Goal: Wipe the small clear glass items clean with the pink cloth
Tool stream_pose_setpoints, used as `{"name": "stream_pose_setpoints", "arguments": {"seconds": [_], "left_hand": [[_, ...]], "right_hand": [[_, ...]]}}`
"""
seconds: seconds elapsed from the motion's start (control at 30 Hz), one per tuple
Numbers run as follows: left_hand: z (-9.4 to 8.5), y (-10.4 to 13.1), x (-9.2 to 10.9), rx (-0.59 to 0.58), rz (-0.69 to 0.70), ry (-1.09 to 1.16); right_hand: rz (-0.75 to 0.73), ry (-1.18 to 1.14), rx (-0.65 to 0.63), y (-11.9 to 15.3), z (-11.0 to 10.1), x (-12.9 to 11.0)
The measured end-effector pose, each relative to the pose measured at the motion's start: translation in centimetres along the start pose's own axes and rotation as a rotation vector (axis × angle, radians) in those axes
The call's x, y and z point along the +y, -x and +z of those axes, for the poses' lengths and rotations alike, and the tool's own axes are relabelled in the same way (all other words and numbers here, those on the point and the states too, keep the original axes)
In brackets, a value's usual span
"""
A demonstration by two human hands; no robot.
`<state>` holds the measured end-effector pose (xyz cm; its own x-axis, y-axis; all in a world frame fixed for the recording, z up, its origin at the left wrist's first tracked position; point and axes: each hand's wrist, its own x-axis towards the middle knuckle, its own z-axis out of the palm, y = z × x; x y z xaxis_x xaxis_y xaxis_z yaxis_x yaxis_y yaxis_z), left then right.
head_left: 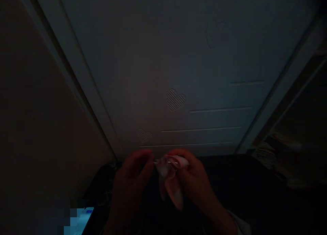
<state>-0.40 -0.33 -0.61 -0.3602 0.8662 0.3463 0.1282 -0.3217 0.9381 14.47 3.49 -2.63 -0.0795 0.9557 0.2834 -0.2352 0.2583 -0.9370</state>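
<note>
In the dim light, a soft pink-and-white item (174,192) with two long hanging flaps, like ears, is up in front of me. My right hand (196,177) is closed around its upper right side, where small shiny spots catch the light. My left hand (131,175) has thumb and forefinger pinched together at its left edge, on a small clear, glinting bit (155,161). The darkness hides how that bit joins the rest. Both hands are close together, low in the head view.
A pale door or panel (143,57) with engraved hearts and lines stands just ahead. A brown surface (51,108) lies to the left, and a lit bluish patch (85,218) glows at bottom left. Indistinct items (283,143) sit on the right.
</note>
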Motion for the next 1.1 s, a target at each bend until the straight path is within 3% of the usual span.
{"name": "stream_pose_setpoints", "arguments": {"seconds": [0.17,0.4,0.67,1.1], "left_hand": [[-0.03,-0.14,-0.03,-0.011,-0.014,0.002],[-0.29,-0.27,0.07,-0.031,-0.062,-0.015],[-0.58,-0.49,0.33,-0.055,-0.072,-0.022],[-0.53,-0.66,0.51,-0.069,-0.096,-0.031]], "right_hand": [[-0.018,0.004,-0.012,0.09,-0.18,0.36],[0.093,-0.02,0.02,-0.05,-0.12,-0.03],[0.108,-0.032,-0.013,0.37,0.28,-0.38],[-0.031,0.114,0.032,0.41,0.32,-0.44]]}}
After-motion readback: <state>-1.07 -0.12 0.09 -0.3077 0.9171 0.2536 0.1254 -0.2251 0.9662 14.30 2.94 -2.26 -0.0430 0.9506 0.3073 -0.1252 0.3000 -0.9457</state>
